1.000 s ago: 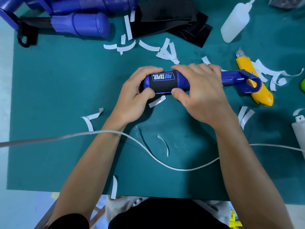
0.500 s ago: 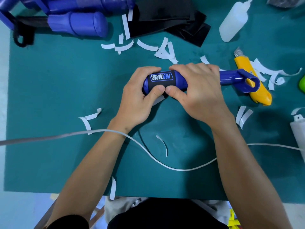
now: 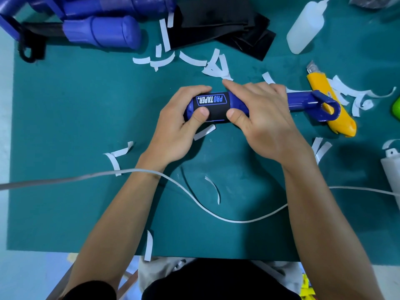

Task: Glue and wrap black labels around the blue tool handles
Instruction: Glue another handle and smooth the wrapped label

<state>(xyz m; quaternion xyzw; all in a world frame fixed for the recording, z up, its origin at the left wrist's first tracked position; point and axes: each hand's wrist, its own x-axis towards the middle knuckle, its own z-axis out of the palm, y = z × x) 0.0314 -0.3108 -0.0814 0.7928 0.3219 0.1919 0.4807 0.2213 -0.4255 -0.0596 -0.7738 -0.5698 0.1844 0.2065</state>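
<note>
Teal matting (image 3: 65, 126) covers the bench, strewn with white paper scraps (image 3: 192, 59) and crossed by a white cord (image 3: 238, 220); spare blue handles (image 3: 104, 31) and black sheets (image 3: 227, 24) lie along the far edge; at the middle the blue tool handle (image 3: 299, 100) lies crosswise, its black label (image 3: 216, 110) wrapped round it; the left hand (image 3: 179, 126) and right hand (image 3: 266, 120) each curl a grip round it, with both thumbs pressing the label's near edge.

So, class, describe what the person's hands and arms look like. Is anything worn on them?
The left hand and right hand are bare: no gloves, rings or watch show. Both forearms are bare too. A black sleeve shows only high on the left arm, at the bottom edge; the right arm's sleeve is out of view.
</note>
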